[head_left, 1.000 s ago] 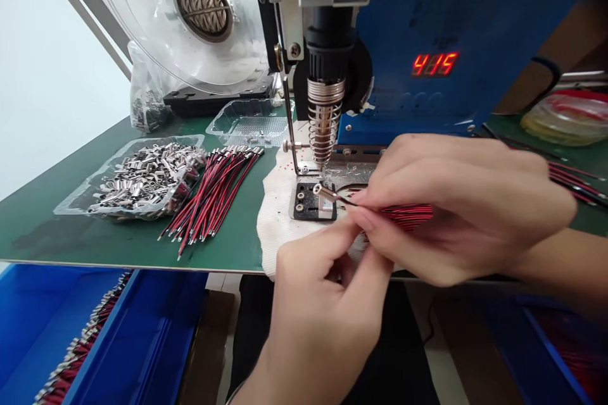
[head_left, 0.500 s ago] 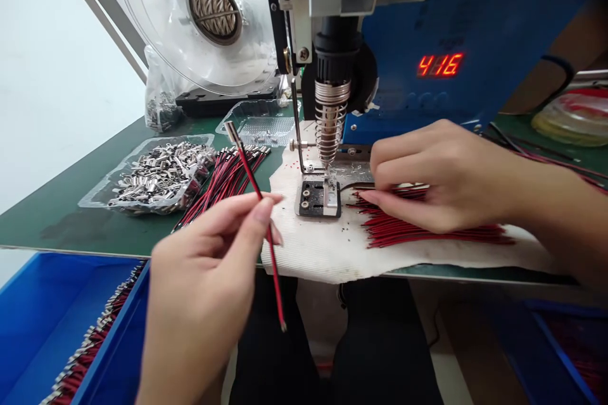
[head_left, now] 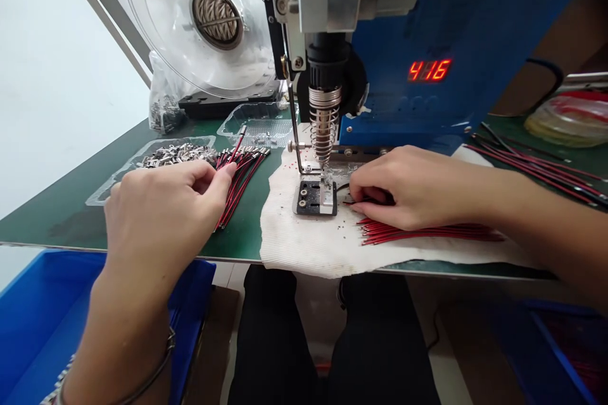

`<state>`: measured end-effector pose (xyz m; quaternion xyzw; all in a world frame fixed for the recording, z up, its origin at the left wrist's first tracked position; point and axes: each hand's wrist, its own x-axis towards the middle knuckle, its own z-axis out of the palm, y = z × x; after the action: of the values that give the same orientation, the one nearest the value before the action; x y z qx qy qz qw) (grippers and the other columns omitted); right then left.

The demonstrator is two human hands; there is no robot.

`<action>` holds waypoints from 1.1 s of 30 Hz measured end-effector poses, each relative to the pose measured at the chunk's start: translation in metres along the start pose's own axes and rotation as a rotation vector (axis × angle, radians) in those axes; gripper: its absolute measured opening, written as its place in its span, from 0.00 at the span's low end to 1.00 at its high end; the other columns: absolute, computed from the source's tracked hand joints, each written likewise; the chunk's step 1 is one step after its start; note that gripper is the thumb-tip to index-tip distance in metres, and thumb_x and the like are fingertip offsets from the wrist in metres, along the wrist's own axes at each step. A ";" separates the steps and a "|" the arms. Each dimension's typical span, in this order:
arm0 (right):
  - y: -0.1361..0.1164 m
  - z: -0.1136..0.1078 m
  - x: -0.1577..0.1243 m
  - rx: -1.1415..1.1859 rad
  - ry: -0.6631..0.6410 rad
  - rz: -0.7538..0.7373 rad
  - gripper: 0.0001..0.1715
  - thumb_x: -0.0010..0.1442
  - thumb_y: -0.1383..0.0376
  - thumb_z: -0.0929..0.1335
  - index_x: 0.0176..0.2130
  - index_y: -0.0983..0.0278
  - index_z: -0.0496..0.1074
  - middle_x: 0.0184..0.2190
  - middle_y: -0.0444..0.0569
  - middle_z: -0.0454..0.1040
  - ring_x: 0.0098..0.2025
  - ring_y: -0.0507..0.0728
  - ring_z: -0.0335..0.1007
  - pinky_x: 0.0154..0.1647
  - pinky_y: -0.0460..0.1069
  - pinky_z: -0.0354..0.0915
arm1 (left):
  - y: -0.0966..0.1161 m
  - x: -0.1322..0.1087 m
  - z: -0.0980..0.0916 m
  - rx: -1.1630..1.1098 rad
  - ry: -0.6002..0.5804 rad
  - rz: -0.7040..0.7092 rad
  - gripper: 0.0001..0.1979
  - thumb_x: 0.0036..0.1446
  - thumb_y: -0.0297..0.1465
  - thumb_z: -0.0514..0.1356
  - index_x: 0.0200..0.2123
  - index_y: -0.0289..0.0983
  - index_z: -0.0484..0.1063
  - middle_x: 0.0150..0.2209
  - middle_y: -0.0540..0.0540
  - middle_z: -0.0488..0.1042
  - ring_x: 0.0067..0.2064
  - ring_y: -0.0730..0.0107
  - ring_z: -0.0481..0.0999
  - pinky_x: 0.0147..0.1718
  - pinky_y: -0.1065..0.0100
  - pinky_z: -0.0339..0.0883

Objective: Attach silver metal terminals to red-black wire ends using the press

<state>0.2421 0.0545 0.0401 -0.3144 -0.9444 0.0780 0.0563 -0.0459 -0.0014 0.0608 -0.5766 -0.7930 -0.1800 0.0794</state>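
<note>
Held between the thumb and fingers of my left hand (head_left: 175, 215) is a red-and-black wire (head_left: 238, 142) with a metal terminal at its upper end. That hand is over a pile of similar wires with terminals (head_left: 242, 190), beside the tray of loose metal parts. My right hand (head_left: 394, 190) is closed in a pinch just right of the machine's small black work plate (head_left: 308, 198). A dark wire tip pokes out by its thumb; the rest is hidden. Below that hand a bundle of red and black wires (head_left: 427, 234) lies on a white cloth (head_left: 304, 253).
The machine's spring-loaded head (head_left: 325, 114) stands above the plate, in front of a blue housing (head_left: 408, 107) reading 416. A clear tray (head_left: 95, 196) of metal parts is at left. Blue bins (head_left: 42, 278) sit below the table edge. More wires (head_left: 546, 168) lie at right.
My left hand has moved left and up with its wire, from in front of the cloth to the pile. My right hand has shifted slightly left and down, closer to the plate.
</note>
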 end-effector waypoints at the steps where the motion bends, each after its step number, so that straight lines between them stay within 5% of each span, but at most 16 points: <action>1: -0.001 0.000 0.000 0.001 -0.001 0.003 0.11 0.68 0.64 0.69 0.31 0.60 0.75 0.26 0.43 0.76 0.27 0.53 0.63 0.32 0.51 0.52 | 0.000 0.004 0.001 0.015 -0.023 -0.001 0.17 0.66 0.42 0.61 0.25 0.43 0.73 0.25 0.47 0.61 0.33 0.58 0.61 0.39 0.60 0.49; 5: -0.001 -0.001 -0.001 0.013 0.069 -0.030 0.11 0.66 0.66 0.69 0.30 0.60 0.74 0.24 0.42 0.75 0.25 0.52 0.62 0.32 0.51 0.52 | -0.002 0.019 0.010 0.090 -0.032 -0.016 0.15 0.65 0.45 0.62 0.35 0.42 0.83 0.31 0.42 0.73 0.45 0.44 0.77 0.45 0.55 0.61; 10: 0.000 0.000 -0.001 0.048 0.115 -0.065 0.11 0.67 0.65 0.69 0.30 0.61 0.73 0.24 0.43 0.74 0.25 0.51 0.62 0.30 0.51 0.52 | -0.004 0.026 0.020 0.134 -0.043 -0.021 0.19 0.66 0.47 0.61 0.36 0.41 0.85 0.39 0.36 0.83 0.51 0.35 0.81 0.50 0.47 0.71; 16: -0.002 -0.001 -0.002 0.067 0.124 -0.058 0.11 0.67 0.66 0.69 0.31 0.61 0.73 0.22 0.42 0.72 0.24 0.52 0.61 0.30 0.51 0.53 | 0.001 0.021 0.009 0.110 -0.098 0.016 0.18 0.66 0.47 0.62 0.35 0.41 0.83 0.37 0.36 0.82 0.51 0.36 0.80 0.52 0.45 0.72; 23: -0.001 0.000 -0.002 0.071 0.132 -0.068 0.10 0.67 0.67 0.70 0.31 0.61 0.73 0.23 0.41 0.74 0.24 0.51 0.62 0.29 0.50 0.52 | 0.004 0.027 0.022 0.146 -0.072 -0.033 0.18 0.65 0.47 0.60 0.33 0.42 0.81 0.39 0.34 0.82 0.52 0.31 0.81 0.50 0.46 0.69; 33: -0.002 -0.001 -0.003 0.060 0.146 -0.077 0.13 0.68 0.66 0.69 0.30 0.61 0.72 0.22 0.41 0.73 0.23 0.50 0.60 0.30 0.50 0.50 | 0.015 0.016 0.010 0.156 -0.142 0.049 0.16 0.68 0.43 0.56 0.38 0.42 0.80 0.36 0.39 0.77 0.46 0.42 0.78 0.48 0.52 0.64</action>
<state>0.2437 0.0511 0.0409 -0.2807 -0.9465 0.0812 0.1372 -0.0359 0.0206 0.0593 -0.5993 -0.7938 -0.0746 0.0720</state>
